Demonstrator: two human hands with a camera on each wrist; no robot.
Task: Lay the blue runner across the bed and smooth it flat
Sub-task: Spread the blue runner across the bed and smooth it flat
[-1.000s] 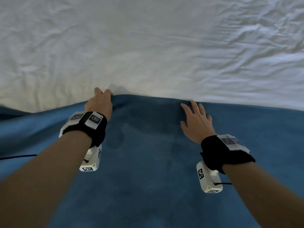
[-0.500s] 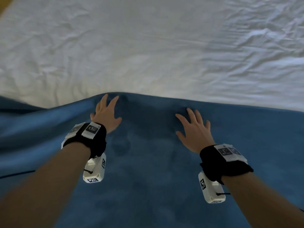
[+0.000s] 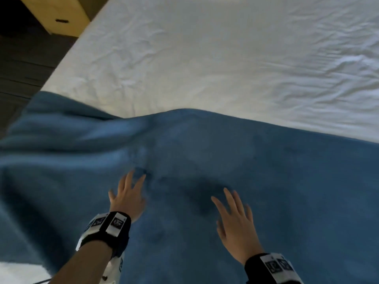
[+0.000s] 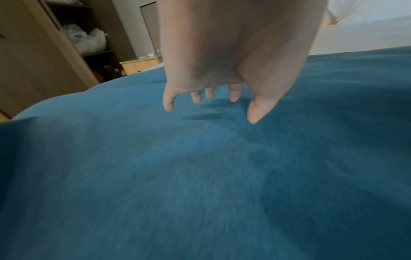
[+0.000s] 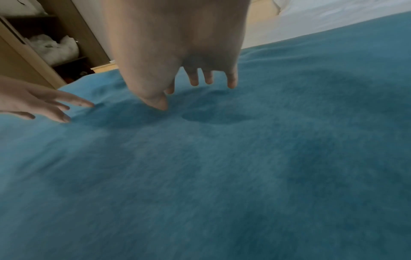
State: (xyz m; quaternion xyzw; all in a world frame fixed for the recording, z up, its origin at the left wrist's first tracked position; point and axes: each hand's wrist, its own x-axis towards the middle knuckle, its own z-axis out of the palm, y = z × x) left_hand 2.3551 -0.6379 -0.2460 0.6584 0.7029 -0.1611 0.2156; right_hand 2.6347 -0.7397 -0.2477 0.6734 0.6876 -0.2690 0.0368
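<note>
The blue runner [image 3: 266,181] lies across the near part of the white bed [image 3: 205,58], its far edge humped in the middle and rumpled into folds at the left. My left hand [image 3: 128,196] is spread, fingers straight, just over or on the runner. My right hand [image 3: 235,220] is spread the same way to its right. The left wrist view has the left hand [image 4: 211,98] hovering with fingertips close to the runner [image 4: 200,176]. From the right wrist, the right hand [image 5: 195,88] has its thumb tip touching the runner [image 5: 222,176]. Neither hand holds anything.
A light wooden nightstand [image 3: 55,15] stands beyond the bed's far left corner, over dark floor [image 3: 18,64]. The left wrist view shows an open wardrobe with white bags [image 4: 86,39]. The runner's left end hangs over the bed's left side.
Both hands have slid back toward me from the runner's far edge. The left hand let go of that edge and spread flat. The view has swung left, showing the bed's corner.
</note>
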